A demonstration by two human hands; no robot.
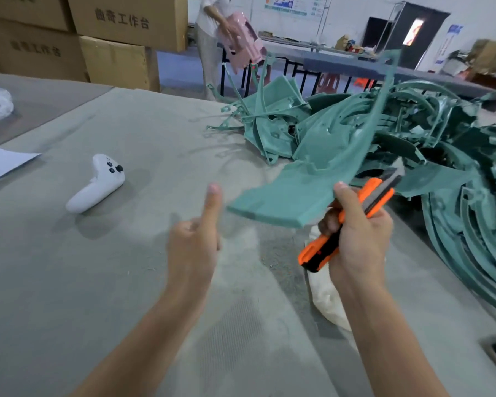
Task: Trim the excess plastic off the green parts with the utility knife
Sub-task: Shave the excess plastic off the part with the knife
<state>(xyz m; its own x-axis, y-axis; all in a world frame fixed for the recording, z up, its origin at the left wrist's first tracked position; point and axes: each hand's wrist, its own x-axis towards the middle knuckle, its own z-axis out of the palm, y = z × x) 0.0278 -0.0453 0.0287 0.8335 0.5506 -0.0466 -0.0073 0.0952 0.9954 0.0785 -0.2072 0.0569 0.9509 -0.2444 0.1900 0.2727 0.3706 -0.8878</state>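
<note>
Right hand (pixel 358 239) grips the orange utility knife (pixel 321 253), thumb by a blurred green part (pixel 284 202) lifted before the pile of green parts (pixel 413 133). Left hand (pixel 192 247), one digit straight and the rest curled, holds nothing. Seemingly between cuts; next, that hand should steady the part.

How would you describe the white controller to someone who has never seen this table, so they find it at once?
Look at the big grey table, on its left half, far from the pile of green parts. The white controller lies alone there, right of a sheet of paper; only it has dark buttons and a curved handle.
</note>
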